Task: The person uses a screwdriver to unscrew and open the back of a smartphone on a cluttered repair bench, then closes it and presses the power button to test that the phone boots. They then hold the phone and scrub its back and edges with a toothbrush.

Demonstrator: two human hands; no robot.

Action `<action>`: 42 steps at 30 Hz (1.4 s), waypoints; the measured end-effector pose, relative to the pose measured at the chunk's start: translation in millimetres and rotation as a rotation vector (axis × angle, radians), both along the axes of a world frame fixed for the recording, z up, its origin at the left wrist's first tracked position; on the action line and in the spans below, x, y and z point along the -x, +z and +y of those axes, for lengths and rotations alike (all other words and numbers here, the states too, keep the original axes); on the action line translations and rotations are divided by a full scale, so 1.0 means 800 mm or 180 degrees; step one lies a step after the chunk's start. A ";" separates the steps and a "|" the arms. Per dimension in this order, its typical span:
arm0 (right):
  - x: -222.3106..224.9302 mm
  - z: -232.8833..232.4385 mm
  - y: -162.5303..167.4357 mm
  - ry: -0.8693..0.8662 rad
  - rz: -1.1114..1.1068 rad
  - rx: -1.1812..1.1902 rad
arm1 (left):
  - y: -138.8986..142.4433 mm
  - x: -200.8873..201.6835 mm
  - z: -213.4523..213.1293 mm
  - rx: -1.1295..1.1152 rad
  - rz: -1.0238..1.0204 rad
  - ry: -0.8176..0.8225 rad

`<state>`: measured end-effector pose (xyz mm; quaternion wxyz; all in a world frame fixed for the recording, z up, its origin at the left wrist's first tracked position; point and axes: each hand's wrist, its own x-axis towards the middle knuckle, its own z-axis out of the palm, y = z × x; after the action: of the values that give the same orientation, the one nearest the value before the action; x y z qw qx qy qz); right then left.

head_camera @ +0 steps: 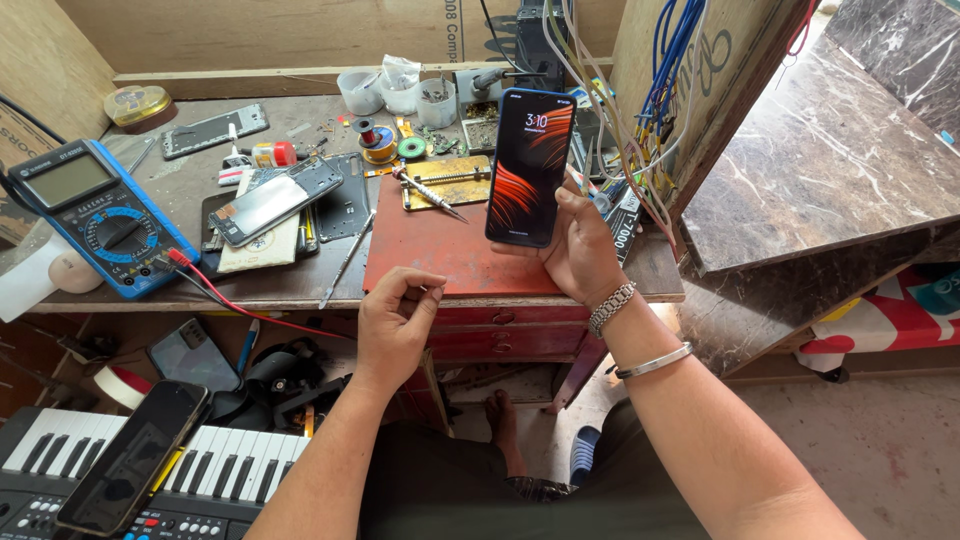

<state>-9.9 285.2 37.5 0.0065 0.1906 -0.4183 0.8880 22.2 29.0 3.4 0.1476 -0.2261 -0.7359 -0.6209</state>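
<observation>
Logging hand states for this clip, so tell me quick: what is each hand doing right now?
Left hand: loosely curled, fingertips pinched together, holding nothing visible.
Right hand: closed around a phone, held upright with its screen lit.

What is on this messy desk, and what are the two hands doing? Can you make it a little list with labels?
place: a wooden workbench with a red mat
right hand: holds a blue smartphone upright, screen lit
left hand: holds nothing I can see, fingertips pinched together, just in front of the mat
on the bench: a blue multimeter with a red lead, a phone with its screen up, a screwdriver, small white cups
below the bench: a keyboard with a dark phone lying on it
</observation>
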 end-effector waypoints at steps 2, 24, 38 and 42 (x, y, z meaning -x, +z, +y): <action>0.000 -0.001 0.001 -0.0064 -0.0060 0.0114 | -0.001 0.000 0.000 -0.0020 0.0003 -0.0006; -0.004 -0.005 0.018 0.0025 -0.0184 0.0376 | 0.002 -0.002 -0.002 -0.0021 -0.0033 -0.0014; -0.001 0.000 0.009 0.0005 -0.0292 0.0490 | 0.005 -0.001 -0.001 -0.0026 -0.0013 -0.0028; 0.000 0.002 0.007 0.0054 -0.0312 0.0449 | 0.006 -0.001 -0.001 0.0012 -0.0011 0.0011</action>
<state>-9.5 286.6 43.2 -0.0080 0.1495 -0.3529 0.9236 23.4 28.4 8.1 0.1469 -0.2240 -0.7377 -0.6196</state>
